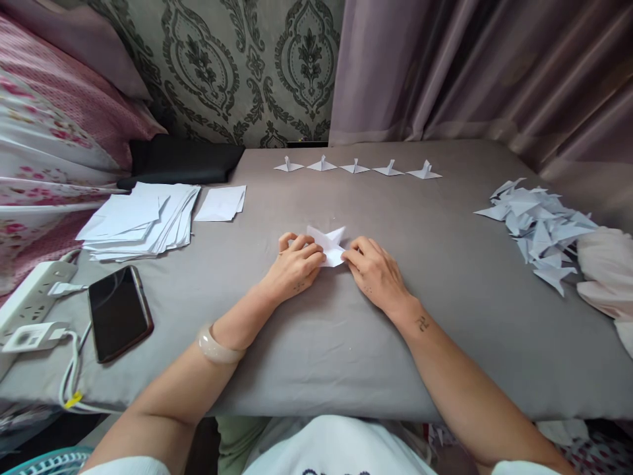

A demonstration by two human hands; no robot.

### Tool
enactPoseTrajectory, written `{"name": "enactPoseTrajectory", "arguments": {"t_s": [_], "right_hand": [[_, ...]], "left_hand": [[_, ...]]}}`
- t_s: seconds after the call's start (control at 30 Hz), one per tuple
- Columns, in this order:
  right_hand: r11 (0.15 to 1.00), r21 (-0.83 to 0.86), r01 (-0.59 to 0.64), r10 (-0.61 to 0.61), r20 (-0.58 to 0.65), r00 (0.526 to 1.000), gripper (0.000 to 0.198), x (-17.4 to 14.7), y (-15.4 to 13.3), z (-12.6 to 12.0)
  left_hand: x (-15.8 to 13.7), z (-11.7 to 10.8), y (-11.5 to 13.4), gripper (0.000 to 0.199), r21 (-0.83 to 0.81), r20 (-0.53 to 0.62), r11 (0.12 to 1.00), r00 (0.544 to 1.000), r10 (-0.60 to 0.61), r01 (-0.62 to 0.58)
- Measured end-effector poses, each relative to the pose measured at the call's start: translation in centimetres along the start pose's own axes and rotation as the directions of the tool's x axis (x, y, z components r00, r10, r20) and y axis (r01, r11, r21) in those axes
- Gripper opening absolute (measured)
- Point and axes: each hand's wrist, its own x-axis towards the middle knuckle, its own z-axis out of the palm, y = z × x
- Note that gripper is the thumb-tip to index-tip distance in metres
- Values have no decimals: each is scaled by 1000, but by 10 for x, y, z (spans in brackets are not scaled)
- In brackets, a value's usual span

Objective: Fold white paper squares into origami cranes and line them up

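A partly folded white origami paper (328,245) with two upper points spread apart is held between my hands, above the middle of the table. My left hand (297,260) pinches its left side, fingers curled over the edge. At its lower right corner, my right hand (373,267) grips the paper between thumb and fingertips. The fingers hide part of both side edges. Beyond the hands, several finished folded paper cranes (355,166) stand in a row along the back of the table.
A stack of white paper sheets (143,221) lies at the left, with a smaller pile of squares (221,203) beside it. A phone (120,313) and a power strip (30,297) with cables are nearer. A heap of folded papers (541,224) lies at the right by a pale cloth (606,277).
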Motion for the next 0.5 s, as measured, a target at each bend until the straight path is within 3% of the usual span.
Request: {"name": "enactPoseTrajectory", "arguments": {"t_s": [0.27, 0.4, 0.5], "right_hand": [[968, 131, -215, 193, 166, 967, 21, -3, 1, -1], [931, 157, -329, 310, 138, 941, 14, -1, 0, 7], [931, 159, -328, 316, 95, 944, 10, -1, -3, 9]], "left_hand": [[1, 4, 3, 30, -67, 17, 996, 998, -62, 63], [3, 7, 6, 24, -105, -3, 978, 983, -184, 183], [3, 8, 8, 22, -141, -14, 952, 961, -275, 270]]}}
